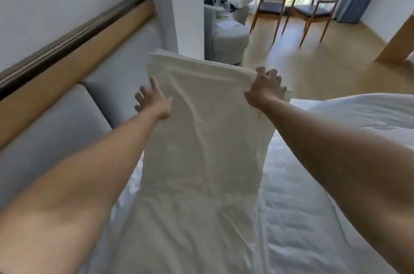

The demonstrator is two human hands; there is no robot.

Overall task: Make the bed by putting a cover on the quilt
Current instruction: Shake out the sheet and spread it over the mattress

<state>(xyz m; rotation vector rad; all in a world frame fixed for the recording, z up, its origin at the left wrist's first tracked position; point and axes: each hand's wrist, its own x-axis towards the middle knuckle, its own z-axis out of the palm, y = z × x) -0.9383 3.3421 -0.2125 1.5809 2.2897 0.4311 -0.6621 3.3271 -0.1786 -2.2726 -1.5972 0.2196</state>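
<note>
A long white folded cover (201,130) stretches away from me over the bed, its far end lifted at arm's length. My right hand (265,89) grips the far right corner of that end with curled fingers. My left hand (152,100) lies against the cover's left edge with spread, straight fingers. White quilted bedding (324,184) lies on the bed to the right of the cover and under it.
A grey padded headboard (67,130) with a wooden rail runs along the left wall. A white pillar (188,9) stands past the bed end. Beyond are a grey armchair (230,38) piled with white linen, two wooden chairs (311,9), wood floor and curtained windows.
</note>
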